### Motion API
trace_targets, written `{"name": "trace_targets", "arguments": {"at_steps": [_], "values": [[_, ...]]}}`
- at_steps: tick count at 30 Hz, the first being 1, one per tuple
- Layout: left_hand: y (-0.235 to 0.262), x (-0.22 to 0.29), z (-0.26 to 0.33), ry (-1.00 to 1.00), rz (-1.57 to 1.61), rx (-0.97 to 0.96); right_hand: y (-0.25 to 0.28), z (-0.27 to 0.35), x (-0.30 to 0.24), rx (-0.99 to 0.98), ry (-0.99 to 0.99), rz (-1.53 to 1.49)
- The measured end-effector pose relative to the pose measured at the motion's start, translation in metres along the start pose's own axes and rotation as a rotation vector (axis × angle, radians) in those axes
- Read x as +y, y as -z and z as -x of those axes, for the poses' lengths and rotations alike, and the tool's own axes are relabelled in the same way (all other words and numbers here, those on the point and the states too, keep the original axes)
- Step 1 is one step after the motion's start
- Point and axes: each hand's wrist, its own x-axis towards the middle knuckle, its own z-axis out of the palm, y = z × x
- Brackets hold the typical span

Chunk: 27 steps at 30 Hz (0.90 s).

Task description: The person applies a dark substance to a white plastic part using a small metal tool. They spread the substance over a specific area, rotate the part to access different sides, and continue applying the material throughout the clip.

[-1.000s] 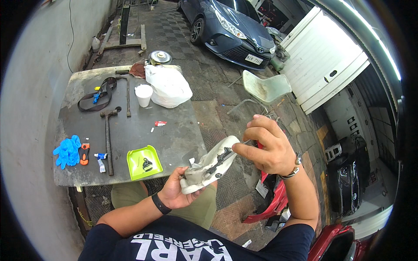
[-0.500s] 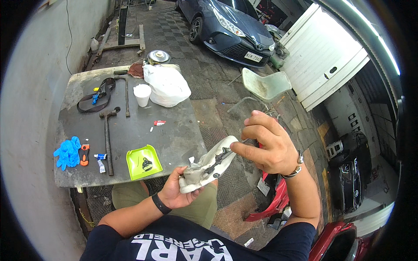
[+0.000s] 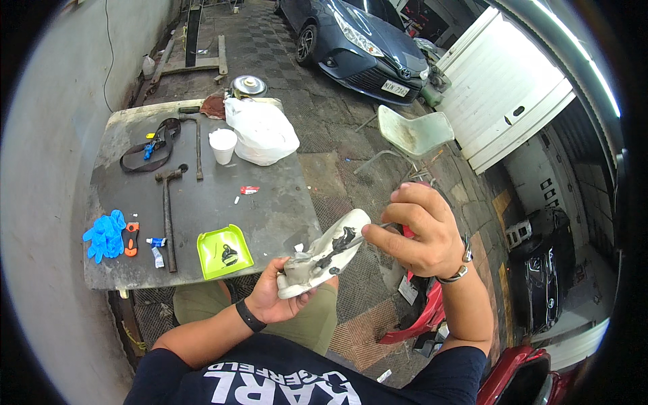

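My left hand (image 3: 278, 295) grips a long white shoe-shaped thing (image 3: 345, 241) by its lower, greyish end and holds it tilted over my lap. Uneven black smears (image 3: 331, 258) run along its upper face. Close to its far end is my right hand (image 3: 422, 233), with the thumb and fingers curled together. Whatever they pinch is small and mostly hidden. On the table (image 3: 135, 196), a lime-green scoop-like tray (image 3: 209, 253) holds a dab of black paste (image 3: 229, 256).
Blue gloves (image 3: 106, 236), an orange-and-black cutter (image 3: 131, 239), small tubes (image 3: 156, 242), a hammer (image 3: 169, 223), a strap (image 3: 138, 164), a foam cup (image 3: 223, 146) and a white plastic bag (image 3: 260, 131) lie on the table. A chair (image 3: 413, 131) and a dark blue car (image 3: 358, 47) stand beyond.
My right hand has moved slightly down and to the right, away from the white thing's tip. The left hand keeps its grip almost unmoved.
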Motion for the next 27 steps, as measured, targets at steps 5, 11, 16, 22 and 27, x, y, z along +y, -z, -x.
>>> {"name": "trace_targets", "arguments": {"at_steps": [5,11,16,22,27], "values": [[-0.001,0.001,-0.001,0.005,0.033,-0.007,-0.011,0.016,0.0,0.025,-0.073,0.026],[0.003,0.003,-0.002,0.001,0.041,-0.01,-0.024,0.029,-0.002,0.046,-0.126,0.018],[-0.001,0.003,-0.004,0.01,0.066,-0.028,-0.029,0.033,-0.004,0.043,-0.155,-0.002],[0.0,0.006,-0.005,0.004,0.059,-0.061,-0.025,0.03,-0.005,0.018,-0.142,0.016],[-0.002,0.006,-0.006,0.02,0.083,-0.084,-0.018,0.029,-0.008,-0.009,-0.115,0.068]]}}
